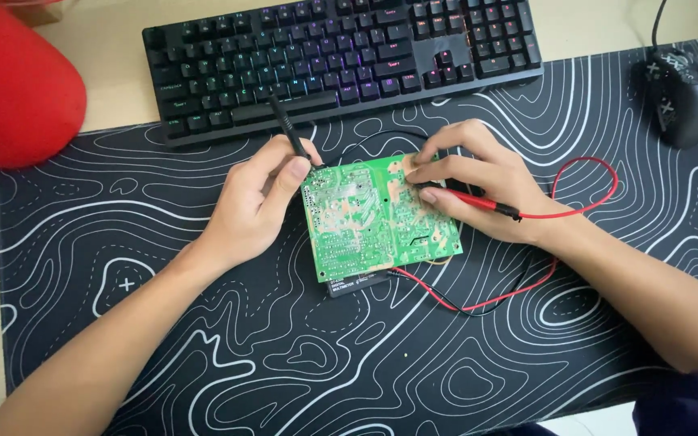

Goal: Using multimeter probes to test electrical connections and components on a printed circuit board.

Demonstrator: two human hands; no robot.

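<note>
A green circuit board (365,222) lies solder side up on a black multimeter (355,284), in the middle of the desk mat. My left hand (256,202) grips a black test probe (288,136), its tip at the board's upper left corner. My right hand (478,182) holds a red test probe (482,202) against the board's right part, with fingers resting on the board. A red lead (583,194) and a black lead (454,305) loop from the probes toward the multimeter.
A black keyboard (341,56) with purple backlit keys stands at the back. A black mouse (679,93) sits at the back right. A red rounded object (14,89) fills the back left corner. The black mat (284,363) with white wavy lines covers the desk.
</note>
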